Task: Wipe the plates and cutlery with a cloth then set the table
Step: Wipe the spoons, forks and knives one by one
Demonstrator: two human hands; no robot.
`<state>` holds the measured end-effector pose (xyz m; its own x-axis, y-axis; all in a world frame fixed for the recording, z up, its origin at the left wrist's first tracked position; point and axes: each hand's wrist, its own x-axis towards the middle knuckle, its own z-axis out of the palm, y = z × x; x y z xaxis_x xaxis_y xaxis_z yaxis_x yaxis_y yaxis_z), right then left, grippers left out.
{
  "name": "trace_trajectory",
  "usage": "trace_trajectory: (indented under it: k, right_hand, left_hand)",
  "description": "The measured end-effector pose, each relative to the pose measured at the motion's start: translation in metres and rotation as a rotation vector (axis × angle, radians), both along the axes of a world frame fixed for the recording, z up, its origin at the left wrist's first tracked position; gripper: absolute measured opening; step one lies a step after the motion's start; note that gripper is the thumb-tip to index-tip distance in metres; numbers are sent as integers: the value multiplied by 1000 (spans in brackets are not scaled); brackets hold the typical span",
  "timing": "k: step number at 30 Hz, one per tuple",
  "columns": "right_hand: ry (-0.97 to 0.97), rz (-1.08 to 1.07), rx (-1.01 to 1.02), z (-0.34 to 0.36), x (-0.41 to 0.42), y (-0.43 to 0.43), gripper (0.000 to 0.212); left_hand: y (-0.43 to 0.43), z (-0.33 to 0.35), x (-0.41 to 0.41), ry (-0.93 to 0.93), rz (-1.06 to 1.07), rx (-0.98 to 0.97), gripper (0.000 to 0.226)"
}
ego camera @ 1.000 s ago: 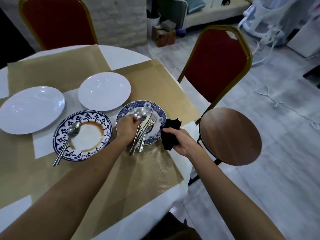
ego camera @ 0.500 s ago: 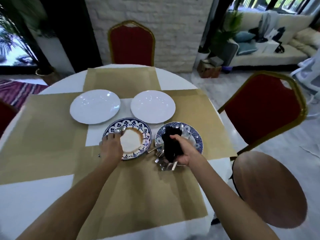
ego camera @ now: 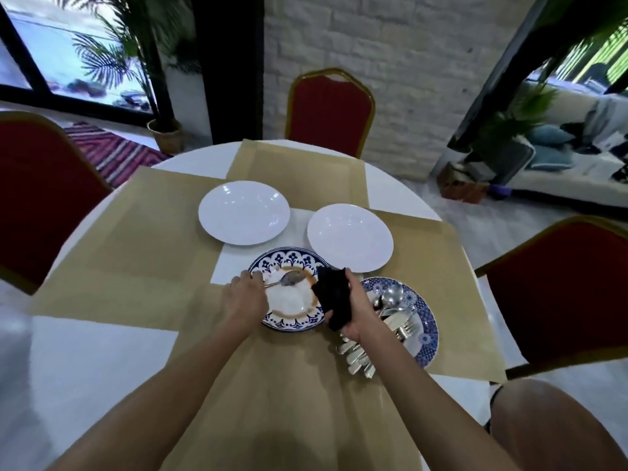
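A blue-patterned plate (ego camera: 292, 320) with a brown stain ring lies in front of me on the round table. My left hand (ego camera: 245, 297) holds the handle of a spoon (ego camera: 289, 279) whose bowl is over that plate. My right hand (ego camera: 356, 305) grips a black cloth (ego camera: 333, 297) above the plate's right edge. To the right, a second blue-patterned plate (ego camera: 426, 338) carries a heap of cutlery (ego camera: 390, 321), with handles sticking out over its near edge. Two white plates (ego camera: 244, 212) (ego camera: 350, 236) sit farther back.
Tan placemats (ego camera: 142, 232) cover the white table (ego camera: 85, 368). Red chairs stand at the far side (ego camera: 330, 110), the left (ego camera: 37, 198) and the right (ego camera: 557, 294). A round wooden stool (ego camera: 557, 423) is at the lower right.
The view swung left and up. My left hand left the cutlery heap and took the spoon on the stained plate. My right hand brought the cloth over towards that plate.
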<state>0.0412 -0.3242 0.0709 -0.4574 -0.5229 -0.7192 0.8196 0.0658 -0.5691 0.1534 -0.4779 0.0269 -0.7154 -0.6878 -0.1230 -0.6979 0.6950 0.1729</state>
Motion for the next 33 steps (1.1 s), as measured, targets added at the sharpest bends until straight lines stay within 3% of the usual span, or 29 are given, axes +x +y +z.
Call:
trace_trajectory:
  k: [3, 5, 8, 10, 14, 17, 20, 23, 26, 33]
  right_hand:
    - [34, 9, 42, 0, 0, 1, 47]
    - [156, 24, 105, 0, -2, 3, 34]
    - [548, 81, 246, 2, -8, 2, 23]
    - [845, 107, 315, 8, -13, 1, 19]
    - [1483, 196, 387, 15, -23, -6, 26]
    - [1774, 406, 477, 9, -17, -7, 33]
    - [1893, 504, 534, 13, -20, -1, 33]
    - [1868, 426, 611, 26, -26, -4, 32]
    - [1976, 518, 542, 28, -15, -8, 29]
    - [1964, 477, 622, 36, -19, -4, 29]
  left_hand:
    - [2, 5, -2, 45, 34, 134, 24]
    - [5, 9, -3, 138, 53, 322, 20]
    - [17, 23, -2, 333, 79, 671, 11]
    - [26, 33, 0, 432, 95, 796, 23]
    - [44, 48, 1, 574, 29, 907, 36]
    - [50, 57, 0, 641, 9, 852, 36]
    - [54, 60, 8, 612, -12, 795, 36]
    - [61, 67, 10, 582, -44, 754, 35]
    - [64, 76, 6, 585, -44, 680, 35]
    - [72, 74, 7, 596, -32, 659, 36]
